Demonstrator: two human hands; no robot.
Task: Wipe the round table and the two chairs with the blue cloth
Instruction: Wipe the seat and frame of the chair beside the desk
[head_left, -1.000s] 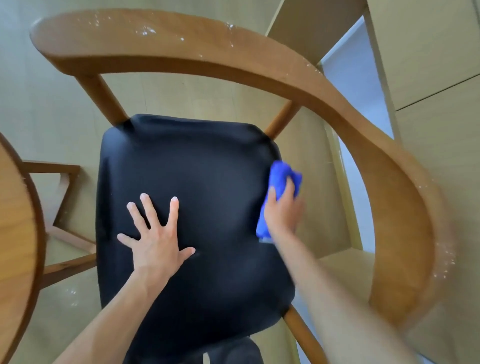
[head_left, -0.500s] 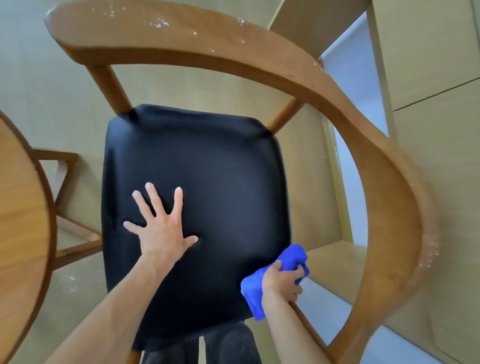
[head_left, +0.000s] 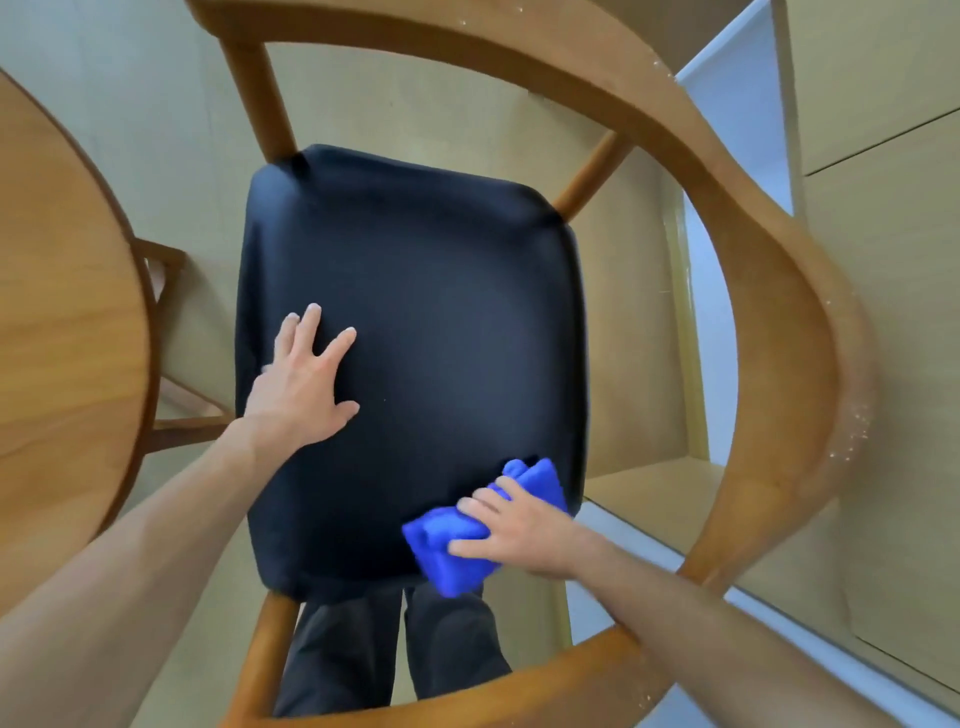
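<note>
wiping the chair seat (head_left: 415, 332), black padded cushion inside the curved wooden armrest-and-back rail (head_left: 779, 291). my right hand (head_left: 524, 530) has the blue cloth (head_left: 447, 551) bunched under it at the near right corner of the seat, fingers (head_left: 480, 501) curled over the wad and thumb pinching its near edge, so the cloth is gripped and pressed to the cushion at once. part of the cloth hangs past the front edge of the seat. my left hand (head_left: 301, 384) lies flat on the left side of the seat, fingers straight and spread, holding nothing, just bracing the chair. the round counter (head_left: 62, 322) sits close on the left, its rim just beside the chair. judgement: the stroke in hand is the front edge, and it would go best as one long pass from this corner leftward along the edge, with overlapping passes after that toward the back. i should move the bracing hand out of the path before the cloth gets there, then cover the patch it was on. flatter cloth would cover more; the wad touches little. white specks show on the wooden rail on the right (head_left: 852, 415); the rail looks not yet wiped and needs its own pass. risk: pushing sideways could slide the chair into the counter, so keep weight down.
</note>
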